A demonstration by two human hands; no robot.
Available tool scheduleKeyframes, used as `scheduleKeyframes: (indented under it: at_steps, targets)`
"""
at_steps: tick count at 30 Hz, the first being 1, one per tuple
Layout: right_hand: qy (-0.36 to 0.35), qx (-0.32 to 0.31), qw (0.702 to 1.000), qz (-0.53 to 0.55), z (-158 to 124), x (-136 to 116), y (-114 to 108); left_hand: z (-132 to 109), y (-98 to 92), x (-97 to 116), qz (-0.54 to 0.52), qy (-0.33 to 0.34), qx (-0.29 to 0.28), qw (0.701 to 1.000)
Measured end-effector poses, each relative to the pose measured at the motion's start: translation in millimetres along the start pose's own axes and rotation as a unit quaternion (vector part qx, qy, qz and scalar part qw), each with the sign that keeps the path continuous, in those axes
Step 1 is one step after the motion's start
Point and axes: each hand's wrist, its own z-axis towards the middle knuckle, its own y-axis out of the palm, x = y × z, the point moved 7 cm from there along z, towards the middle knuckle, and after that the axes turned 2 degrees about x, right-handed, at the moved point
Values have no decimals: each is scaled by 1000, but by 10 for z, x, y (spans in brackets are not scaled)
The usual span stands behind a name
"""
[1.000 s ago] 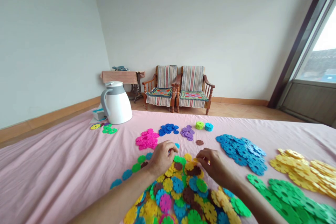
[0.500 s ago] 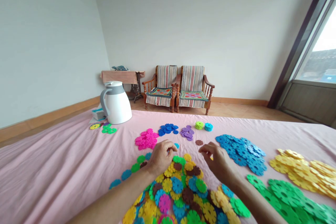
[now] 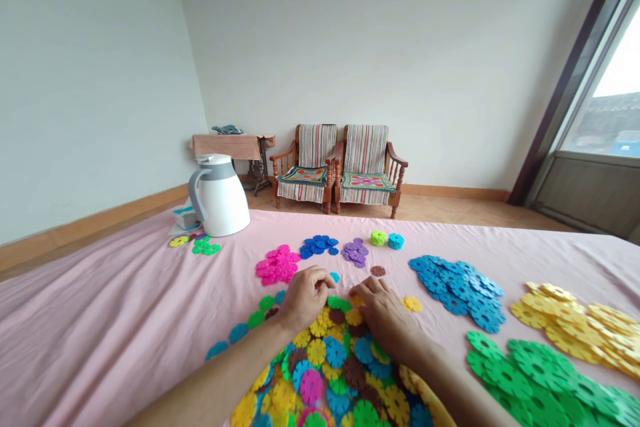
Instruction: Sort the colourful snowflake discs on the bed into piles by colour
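A heap of mixed coloured flower-shaped plastic discs lies on the pink cloth right in front of me. My left hand sits at the heap's far left edge with its fingers curled under, and what they hold is hidden. A single blue disc lies just beyond its fingertips. My right hand rests palm down on the heap's far side, fingers stretched flat over yellow and brown discs. One loose yellow disc lies on the cloth just to its right.
Sorted piles lie around: pink, dark blue, purple, light blue, yellow, green. A lone brown disc and two short stacks lie beyond. A white jug stands far left. Two chairs are behind.
My right hand lifted from the heap, then came back down flat on it further left. A yellow disc now lies alone on the cloth to its right. The left hand barely moved.
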Motion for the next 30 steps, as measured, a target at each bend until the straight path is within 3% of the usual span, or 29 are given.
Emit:
scheduleKeyframes:
  at_steps: [6, 16, 20, 25, 28, 30]
  targets:
    - [-4, 20, 998, 66, 43, 70, -11, 4, 9, -18, -1, 0, 0, 1000]
    - [26, 62, 994, 86, 85, 152, 11, 7, 2, -6, 0, -5, -1, 1000]
    - [61, 84, 990, 94, 56, 284, -125, 7, 14, -28, 2, -5, 1, 1000]
    - [132, 124, 982, 58, -30, 633, -398, 3, 10, 6, -9, 6, 3, 1000]
    - [147, 137, 979, 38, -58, 719, -454, -15, 3, 151, -40, 31, -32, 998]
    - [143, 140, 979, 34, -61, 677, -424, -51, 25, 316, -61, 66, -84, 992]
